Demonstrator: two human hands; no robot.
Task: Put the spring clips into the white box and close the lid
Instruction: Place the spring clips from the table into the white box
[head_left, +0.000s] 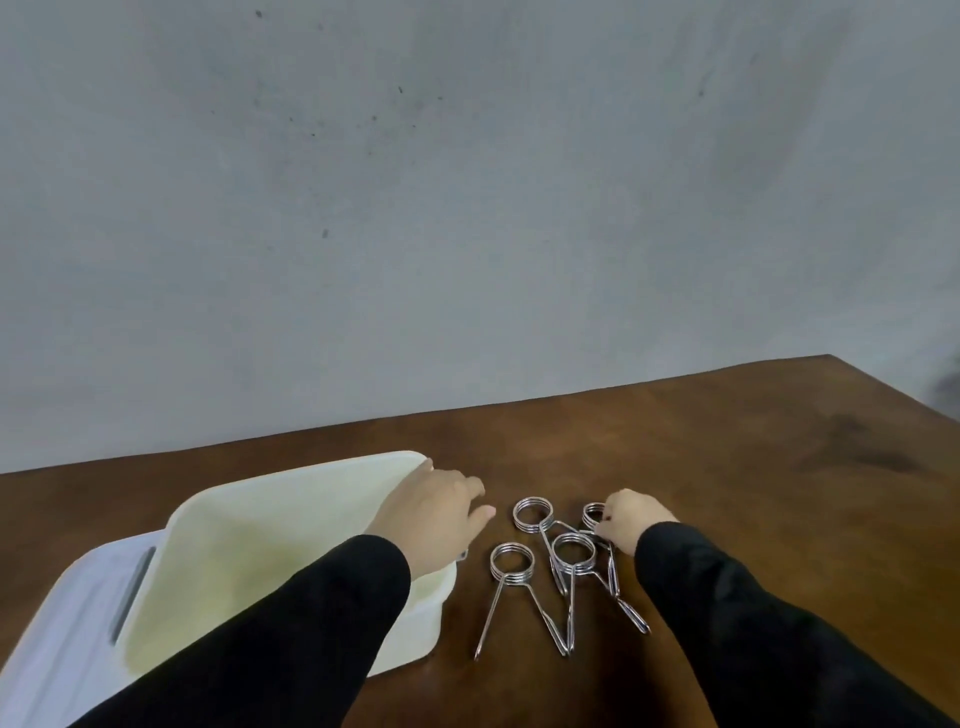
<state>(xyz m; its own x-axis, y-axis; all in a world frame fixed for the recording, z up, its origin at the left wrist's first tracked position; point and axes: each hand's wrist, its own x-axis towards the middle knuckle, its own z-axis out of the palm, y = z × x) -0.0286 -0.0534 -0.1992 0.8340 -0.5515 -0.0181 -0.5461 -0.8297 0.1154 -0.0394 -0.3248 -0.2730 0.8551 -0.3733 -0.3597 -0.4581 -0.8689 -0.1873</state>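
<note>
Clips (566, 566) lie mid-table; right hand (631, 519) closes on one; left hand (434, 514), loosely open, empty, steadies box (270, 545). Lift it clear of tangled neighbours.

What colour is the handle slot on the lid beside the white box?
Grey, a dark strip on the pale lid, seen in the head view, the only one.

A dark brown wooden table (727, 441) is carrying everything, its far edge running along a grey wall. Toward its left side an open white box (270, 525) is sitting, with a pale lid (62, 623) lying just beside it on the left. To the right of the box, four metal spring clips (558, 566) are lying clustered together, some overlapping.
</note>
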